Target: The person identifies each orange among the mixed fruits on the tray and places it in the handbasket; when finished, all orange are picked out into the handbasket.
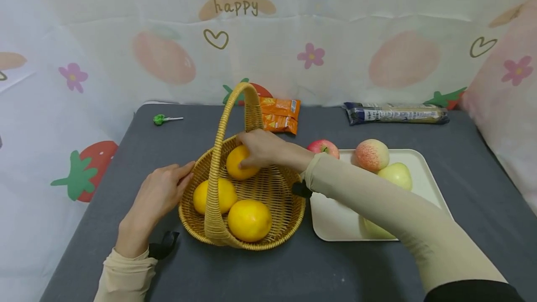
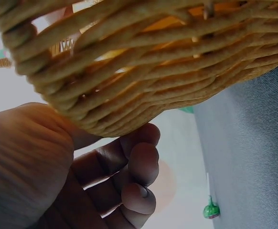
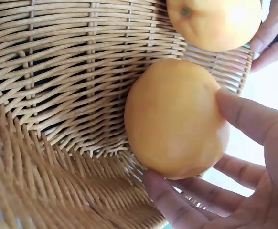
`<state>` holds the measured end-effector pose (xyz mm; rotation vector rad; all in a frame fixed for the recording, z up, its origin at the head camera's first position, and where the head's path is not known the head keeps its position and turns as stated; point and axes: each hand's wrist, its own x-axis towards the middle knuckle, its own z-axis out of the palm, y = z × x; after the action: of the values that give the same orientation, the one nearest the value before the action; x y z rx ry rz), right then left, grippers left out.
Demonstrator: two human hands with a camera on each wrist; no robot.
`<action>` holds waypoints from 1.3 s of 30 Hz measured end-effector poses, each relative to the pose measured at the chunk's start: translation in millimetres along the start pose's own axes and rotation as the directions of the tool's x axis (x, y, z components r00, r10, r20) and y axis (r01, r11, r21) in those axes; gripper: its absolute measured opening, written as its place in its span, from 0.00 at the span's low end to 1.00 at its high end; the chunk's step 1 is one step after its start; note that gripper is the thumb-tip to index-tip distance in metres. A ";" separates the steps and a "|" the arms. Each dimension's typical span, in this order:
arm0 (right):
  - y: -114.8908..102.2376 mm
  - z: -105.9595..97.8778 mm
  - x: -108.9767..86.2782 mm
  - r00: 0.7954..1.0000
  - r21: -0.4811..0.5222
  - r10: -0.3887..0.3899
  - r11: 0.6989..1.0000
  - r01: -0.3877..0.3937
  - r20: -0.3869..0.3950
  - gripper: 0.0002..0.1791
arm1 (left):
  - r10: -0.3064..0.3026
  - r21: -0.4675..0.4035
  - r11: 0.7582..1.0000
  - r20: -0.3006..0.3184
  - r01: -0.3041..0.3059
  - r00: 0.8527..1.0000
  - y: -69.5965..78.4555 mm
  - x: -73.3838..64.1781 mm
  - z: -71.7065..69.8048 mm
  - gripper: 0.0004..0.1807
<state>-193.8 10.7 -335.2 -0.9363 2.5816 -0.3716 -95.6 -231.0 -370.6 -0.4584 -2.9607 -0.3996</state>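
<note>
A wicker basket [image 1: 299, 220] with an arched handle [image 1: 221, 129] stands at the middle of the table. My right hand [image 1: 268, 149] reaches into its far side and grips an orange [image 1: 236, 161], thumb on one side and fingers on the other, as the right wrist view shows. Two more oranges lie nearer in the basket, one at the left [image 1: 222, 195] and one at the front [image 1: 250, 221]. At the basket's left rim, my left hand [image 1: 161, 190] holds the wicker edge between thumb and fingers; the left wrist view shows the fingertips [image 2: 144, 162] curled against the outside.
Right of the basket, a white tray [image 1: 335, 227] bears a peach [image 1: 372, 154] and green fruit [image 1: 396, 176], partly behind my right sleeve. A red apple [image 1: 324, 148] sits by its far left corner. Farther back are a lollipop [image 1: 159, 119], an orange packet [image 1: 280, 115] and a long package [image 1: 396, 113].
</note>
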 end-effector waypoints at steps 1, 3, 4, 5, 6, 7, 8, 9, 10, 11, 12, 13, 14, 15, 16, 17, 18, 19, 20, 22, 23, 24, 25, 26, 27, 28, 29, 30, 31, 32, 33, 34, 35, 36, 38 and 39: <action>-0.5 -0.3 0.3 1.000 0.000 -0.004 1.000 0.004 -0.001 0.30 | 0.002 0.001 1.000 -0.002 -0.002 1.000 0.0 0.1 0.1 0.19; -0.9 -0.2 1.2 1.000 0.008 -0.013 1.000 0.014 -0.007 0.30 | 0.004 0.002 1.000 -0.004 -0.004 1.000 0.1 0.2 0.0 0.19; -1.2 -0.1 1.5 1.000 0.012 -0.015 1.000 0.015 -0.010 0.29 | 0.004 0.002 1.000 -0.004 -0.004 1.000 0.2 0.3 0.0 0.19; -1.3 0.1 1.9 1.000 0.019 -0.016 1.000 0.016 -0.014 0.29 | 0.004 0.001 1.000 -0.003 -0.004 1.000 0.2 0.4 0.0 0.19; -1.3 0.3 2.2 1.000 0.024 -0.017 1.000 0.018 -0.016 0.29 | 0.004 0.001 1.000 -0.002 -0.004 1.000 0.3 0.5 0.2 0.19; -1.2 0.7 2.6 1.000 0.026 -0.018 1.000 0.018 -0.017 0.29 | 0.003 0.001 1.000 -0.002 -0.003 1.000 0.5 0.7 0.2 0.19; -1.2 1.0 3.0 1.000 0.028 -0.018 0.999 0.018 -0.017 0.28 | 0.002 0.002 1.000 -0.001 -0.002 1.000 0.6 0.8 0.2 0.19; -1.1 1.4 3.5 1.000 0.030 -0.017 0.999 0.017 -0.015 0.28 | 0.001 0.002 1.000 0.000 -0.001 1.000 0.7 0.8 0.3 0.19; -0.9 1.7 3.8 1.000 0.028 -0.014 0.999 0.015 -0.014 0.28 | 0.000 0.003 1.000 0.000 0.000 1.000 0.7 0.8 0.3 0.19; -0.8 2.0 4.0 1.000 0.027 -0.013 1.000 0.013 -0.013 0.28 | 0.000 0.003 1.000 -0.001 0.000 1.000 0.8 0.8 0.3 0.19; -0.6 2.4 4.3 1.000 0.025 -0.010 1.000 0.011 -0.011 0.28 | 0.000 0.003 1.000 -0.003 0.000 1.000 0.9 0.9 0.2 0.19; -0.5 2.6 4.3 1.000 0.023 -0.008 1.000 0.008 -0.008 0.28 | -0.001 0.003 1.000 -0.002 0.001 1.000 1.0 0.9 0.1 0.19; -0.4 2.6 4.4 1.000 0.022 -0.005 1.000 0.005 -0.008 0.29 | -0.003 0.002 1.000 0.000 0.003 1.000 1.1 0.9 0.0 0.19; -0.2 2.6 4.3 1.000 0.018 -0.004 1.000 0.004 -0.007 0.29 | -0.004 0.000 1.000 0.000 0.004 1.000 1.3 1.0 -0.1 0.19; -0.2 2.4 4.2 1.000 0.013 -0.003 1.000 0.003 -0.006 0.29 | -0.005 -0.001 1.000 0.001 0.005 1.000 1.4 1.1 -0.2 0.19; -0.2 2.0 4.1 1.000 0.011 -0.003 1.000 0.003 -0.004 0.30 | -0.007 -0.001 1.000 0.002 0.007 1.000 1.5 1.1 -0.3 0.19; -0.2 1.6 3.9 1.000 0.006 -0.004 1.000 0.004 0.000 0.30 | -0.009 -0.001 1.000 0.003 0.009 1.000 1.7 1.2 -0.4 0.19; -0.1 1.1 3.6 1.000 0.006 -0.004 1.000 0.004 0.004 0.30 | -0.010 -0.001 1.000 0.005 0.010 1.000 1.8 1.2 -0.4 0.19; -0.1 0.6 3.3 1.000 0.005 -0.002 1.000 0.002 0.010 0.31 | -0.009 0.000 1.000 0.005 0.009 1.000 2.0 1.3 -0.4 0.19; 0.0 -0.6 2.4 1.000 -0.002 0.004 1.000 -0.004 0.021 0.32 | -0.005 0.001 1.000 0.004 0.005 1.000 2.2 1.4 -0.2 0.19; 0.3 -1.1 2.1 1.000 -0.004 0.008 1.000 -0.008 0.026 0.32 | -0.004 0.001 1.000 0.004 0.004 1.000 2.3 1.5 -0.2 0.18; 0.5 -1.6 1.9 0.999 -0.006 0.014 1.000 -0.014 0.031 0.32 | -0.003 0.001 1.000 0.004 0.003 1.000 2.4 1.6 -0.1 0.18; 0.8 -2.0 1.6 0.999 -0.006 0.022 1.000 -0.021 0.034 0.33 | -0.001 0.003 1.000 0.003 0.001 1.000 2.4 1.7 -0.2 0.18; 0.9 -2.4 1.3 0.999 -0.008 0.028 1.000 -0.028 0.038 0.33 | 0.000 0.004 1.000 0.002 0.000 1.000 2.4 1.8 -0.2 0.18; 1.2 -2.7 1.2 0.999 -0.008 0.032 0.999 -0.032 0.039 0.33 | 0.000 0.005 1.000 0.003 0.000 1.000 2.4 1.8 -0.3 0.19; 1.5 -2.9 1.3 0.999 -0.008 0.036 0.999 -0.036 0.039 0.32 | 0.000 0.005 1.000 0.003 0.000 1.000 2.3 1.8 -0.4 0.19; 1.6 -2.8 1.2 0.998 -0.004 0.041 0.999 -0.041 0.041 0.32 | 0.000 0.006 1.000 0.003 0.000 1.000 2.3 1.7 -0.5 0.19; 1.6 -2.8 1.2 0.998 -0.002 0.044 0.999 -0.044 0.043 0.32 | 0.001 0.007 1.000 0.003 -0.001 1.000 2.2 1.6 -0.6 0.19; 1.7 -2.6 1.2 0.998 0.000 0.046 0.999 -0.046 0.044 0.32 | 0.000 0.007 1.000 0.004 0.000 1.000 2.1 1.5 -0.6 0.19; 1.6 -2.6 1.1 0.998 0.001 0.048 0.999 -0.048 0.045 0.32 | 0.000 0.006 1.000 0.005 0.000 1.000 2.0 1.4 -0.5 0.19; 1.6 -2.4 1.1 0.998 0.001 0.049 0.999 -0.049 0.045 0.32 | 0.001 0.006 1.000 0.005 -0.001 1.000 1.8 1.3 -0.5 0.19; 1.6 -2.2 1.1 0.998 0.000 0.050 0.999 -0.050 0.044 0.32 | 0.001 0.004 1.000 0.004 -0.001 1.000 1.7 1.3 -0.4 0.19; 1.5 -2.1 1.1 0.998 -0.001 0.049 0.999 -0.049 0.044 0.32 | 0.000 0.003 1.000 0.004 0.000 1.000 1.6 1.3 -0.3 0.19; 1.5 -2.0 1.1 0.998 0.000 0.050 0.999 -0.050 0.044 0.32 | 0.000 0.002 1.000 0.003 0.000 1.000 1.5 1.3 -0.2 0.19; 1.3 -2.1 1.0 0.998 -0.001 0.051 0.999 -0.051 0.046 0.32 | -0.001 -0.001 1.000 0.001 0.001 1.000 1.4 1.6 -0.1 0.19; 1.3 -2.2 0.9 0.998 0.001 0.053 0.999 -0.053 0.046 0.32 | -0.001 -0.001 1.000 0.000 0.001 1.000 1.4 1.7 -0.1 0.19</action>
<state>-196.1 11.4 -333.9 -0.8640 2.5578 -0.3339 -96.7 -229.2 -370.0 -0.4575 -2.9612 -0.4013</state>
